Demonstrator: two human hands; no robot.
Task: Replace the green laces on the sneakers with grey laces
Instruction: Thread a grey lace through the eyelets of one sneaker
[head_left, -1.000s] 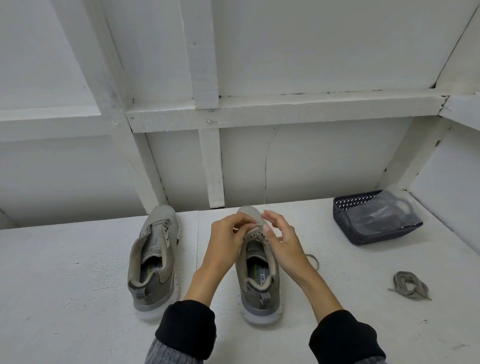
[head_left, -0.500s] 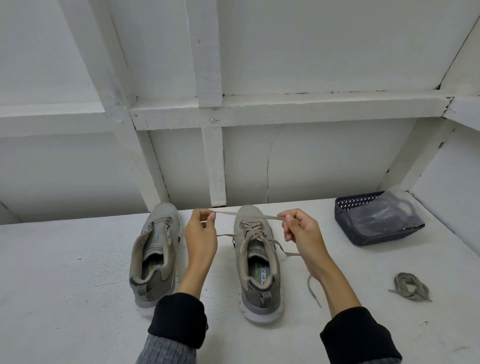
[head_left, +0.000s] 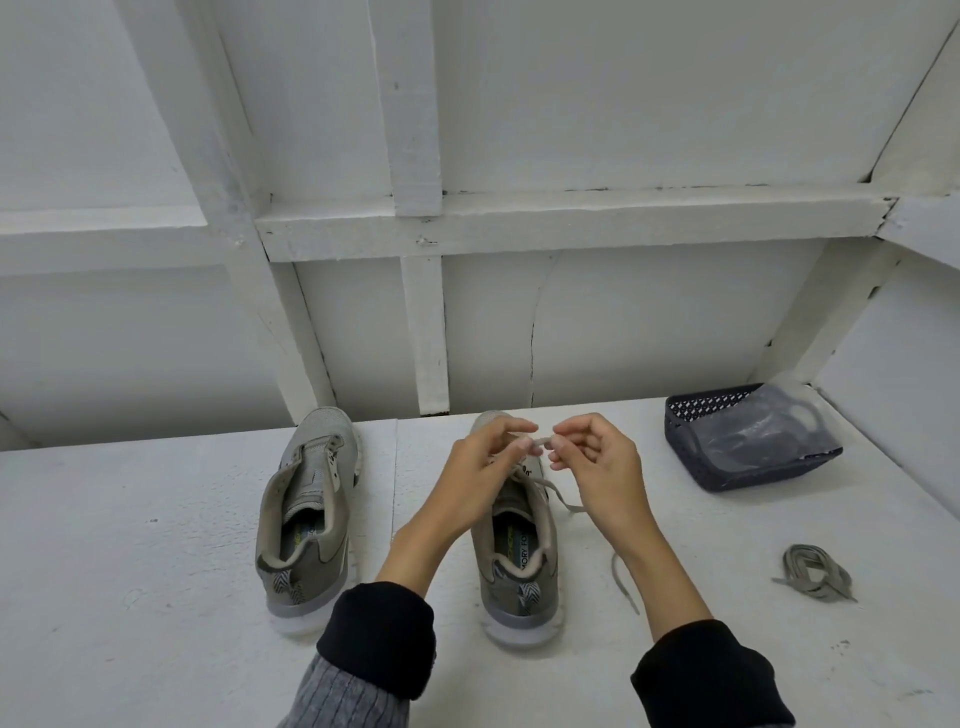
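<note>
Hands (head_left: 543, 457) back together over sneaker (head_left: 517, 545), basket (head_left: 696, 457) aside

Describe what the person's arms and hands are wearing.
Both hands, left hand and right hand, are bare: no gloves, rings or watch visible. Each forearm ends in a black sleeve cuff, pushed up; a grey ribbed knit sleeve shows below the left cuff.

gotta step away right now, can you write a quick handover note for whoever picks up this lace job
Left hand and right hand each pinch the lace above the right sneaker.
That lace is threaded through the right sneaker; one free end trails on the table.
Left sneaker stands beside it with no lace.
A loose lace bundle lies to the right, near the basket.
Left: finish and tie the right sneaker, then lace the left.
</note>
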